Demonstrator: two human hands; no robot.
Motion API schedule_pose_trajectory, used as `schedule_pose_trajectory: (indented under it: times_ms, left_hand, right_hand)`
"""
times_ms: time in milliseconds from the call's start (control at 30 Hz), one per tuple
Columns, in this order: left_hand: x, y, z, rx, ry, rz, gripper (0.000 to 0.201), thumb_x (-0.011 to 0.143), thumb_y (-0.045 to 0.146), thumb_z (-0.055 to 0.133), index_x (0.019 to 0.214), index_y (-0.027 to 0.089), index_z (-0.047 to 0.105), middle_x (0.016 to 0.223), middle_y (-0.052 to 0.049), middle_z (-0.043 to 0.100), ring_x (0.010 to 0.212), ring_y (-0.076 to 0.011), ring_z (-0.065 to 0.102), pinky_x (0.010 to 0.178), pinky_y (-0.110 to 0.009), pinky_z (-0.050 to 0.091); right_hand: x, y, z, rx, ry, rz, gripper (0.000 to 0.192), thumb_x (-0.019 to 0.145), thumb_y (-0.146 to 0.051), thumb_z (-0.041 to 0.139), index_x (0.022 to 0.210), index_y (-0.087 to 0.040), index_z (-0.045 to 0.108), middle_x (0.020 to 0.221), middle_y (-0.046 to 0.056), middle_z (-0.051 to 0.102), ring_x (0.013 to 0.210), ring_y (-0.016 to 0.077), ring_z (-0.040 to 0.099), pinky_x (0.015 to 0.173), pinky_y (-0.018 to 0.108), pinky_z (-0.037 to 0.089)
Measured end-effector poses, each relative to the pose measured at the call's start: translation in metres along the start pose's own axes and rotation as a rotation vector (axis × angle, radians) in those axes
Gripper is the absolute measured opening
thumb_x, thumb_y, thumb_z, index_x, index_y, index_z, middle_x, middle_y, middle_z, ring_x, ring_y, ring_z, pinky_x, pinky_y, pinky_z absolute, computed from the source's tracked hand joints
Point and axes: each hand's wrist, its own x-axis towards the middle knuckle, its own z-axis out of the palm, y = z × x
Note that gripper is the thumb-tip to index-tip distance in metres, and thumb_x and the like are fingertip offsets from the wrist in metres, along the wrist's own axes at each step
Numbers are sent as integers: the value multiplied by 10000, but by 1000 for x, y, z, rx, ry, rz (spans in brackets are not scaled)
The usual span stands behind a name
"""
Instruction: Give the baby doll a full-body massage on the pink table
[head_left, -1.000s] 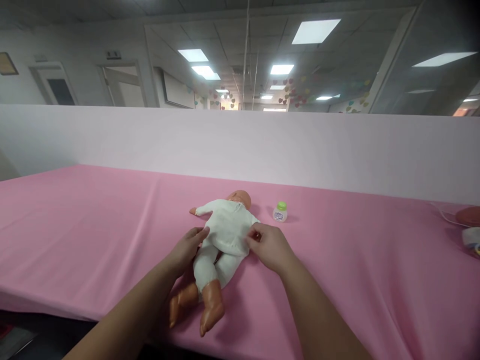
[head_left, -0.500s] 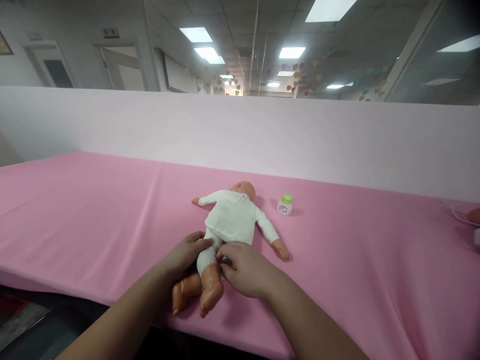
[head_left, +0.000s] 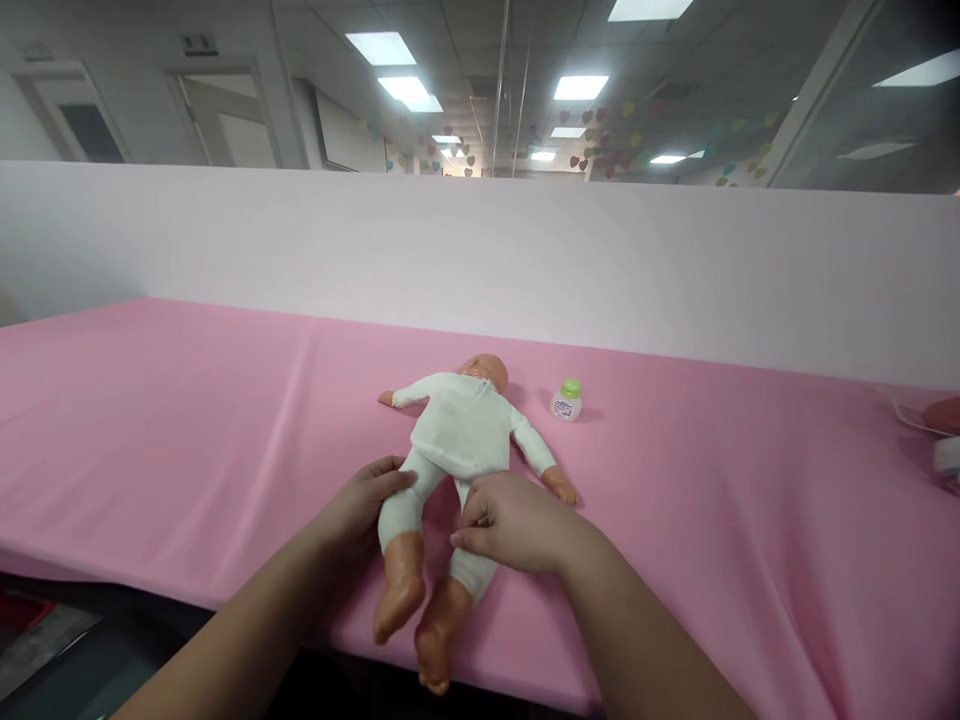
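The white-clad baby doll (head_left: pixel 461 432) lies on the pink cloth (head_left: pixel 712 500). Your left hand (head_left: pixel 366 503) clasps one thigh (head_left: pixel 421 485); your right hand (head_left: pixel 514 522) curls over the other leg (head_left: pixel 474 573), though whether it pinches that leg I cannot tell.

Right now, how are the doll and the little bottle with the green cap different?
The doll lies stretched out, but the bottle stands upright. The doll is much bigger than the bottle. The left hand and right hand both touch the doll; neither touches the bottle. Both things are on the pink cloth.
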Motion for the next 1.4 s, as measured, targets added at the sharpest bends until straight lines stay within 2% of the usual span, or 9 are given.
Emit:
schedule_pose_trajectory:
  times_ms: [133,333,467,633,800,933,1033,1167,1400]
  left_hand:
    - [1,-6,9,65,-16,18,406,755,404,796,1062,172,666,830,-51,699,682,-210,632,641,-329,492]
    - [-7,-5,11,536,114,163,434,812,529,726,1098,202,737,979,-108,764,860,-316,694,718,-378,498]
    - [-8,10,10,815,198,266,359,802,537,722,1002,241,754,974,-104,761,864,-350,690,725,-396,481]
    - [11,45,20,1099,323,618,402,888,458,655,1223,244,717,1255,-133,704,1067,-382,673,952,-486,476]
    - [40,56,35,1226,43,891,277,917,331,603,1131,232,748,1170,-114,730,1118,-355,663,1046,-508,456]
    - [51,40,30,1216,-218,899,255,934,259,553,1038,229,784,1016,-111,761,1005,-343,704,1017,-541,483]
    - [52,26,18,1150,-226,893,330,948,266,556,1193,243,775,1190,-117,770,1155,-367,696,1024,-532,507]
    - [48,20,7,1130,-213,938,354,984,312,566,1273,243,757,1305,-98,755,1262,-346,678,1065,-492,521]
    - [44,23,11,1238,-321,997,327,984,272,541,1227,204,749,1191,-76,801,1135,-284,751,966,-431,603]
  right_hand:
    - [-2,3,-5,2,-15,84,211,793,-263,766,593,-233,706,616,-33,616,573,121,500,525,295,290]
    - [0,4,-7,23,16,80,162,776,-290,790,641,-233,721,681,-30,682,591,125,546,512,280,294]
    - [1,5,-11,11,205,148,106,802,-318,777,745,-244,727,824,-12,739,724,166,620,565,278,328]
    - [5,14,-15,-4,439,184,91,859,-342,741,893,-258,739,959,24,739,880,213,644,702,303,427]
    - [7,21,-17,-54,466,202,157,908,-304,693,1043,-274,768,1098,50,750,988,247,659,802,331,458]
    - [3,14,-17,-150,385,156,195,964,-248,593,1070,-264,755,1064,45,764,988,239,684,828,336,469]
    - [-1,8,-12,-191,331,141,291,972,-266,586,1220,-257,737,1266,68,750,1172,277,676,959,380,482]
    - [-2,3,-2,-175,240,186,520,985,-332,592,1488,-200,603,1584,105,549,1486,312,484,1202,448,376]
    - [-1,-11,-1,-228,161,202,511,997,-303,537,1476,-139,609,1538,142,589,1449,319,537,1174,475,454]
